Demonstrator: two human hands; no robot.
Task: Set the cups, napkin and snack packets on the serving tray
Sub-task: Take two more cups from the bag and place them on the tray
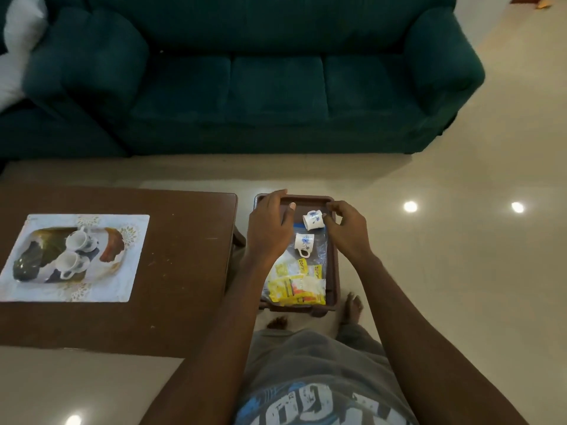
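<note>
Brown and shallow, the serving tray (333, 265) sits low beside the wooden table (184, 256), over the pale tiled floor (445, 256). Two white cups with blue flowers are already in its far half. The far cup (313, 220) is tipped over, its mouth turned to the left. The near cup (303, 243) stands on a clear plastic bag (320, 250) with its handle towards the person. Yellow snack packets (296, 286) are heaped in the near half of the tray.

The left hand (270, 228) hovers over the tray's far left corner with its fingers stretched out and relaxed. It holds nothing, and its thumb points towards the far cup, a short way off. The right hand (348, 233) is just to the right of that cup with its fingers curled and their tips close to the cup's base. Whether they pinch it or only come near cannot be made out.

On the table lies a printed placemat (138, 228), and a green sofa (260, 87) stands beyond.
</note>
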